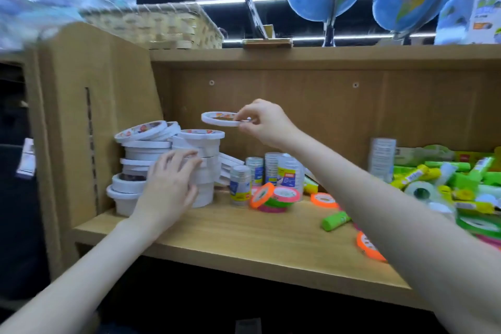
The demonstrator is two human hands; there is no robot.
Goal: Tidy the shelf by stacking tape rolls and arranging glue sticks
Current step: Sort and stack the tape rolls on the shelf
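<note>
— Which step? 
— Stacking: right hand (261,122) pinches a thin roll (221,119) above the white stack (199,165) at the shelf's (244,236) left end; left hand (169,184), fingers straight, steadies it.
— Next? 
— Probably lowering it squarely on top.

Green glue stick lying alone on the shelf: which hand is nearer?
Left. The left hand presses the white stack, level with the glue stick; the right hand pinches a roll higher up.

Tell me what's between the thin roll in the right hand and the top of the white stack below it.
Nothing: in the head view the thin white tape roll hangs over the white tape stack, air between them.
</note>
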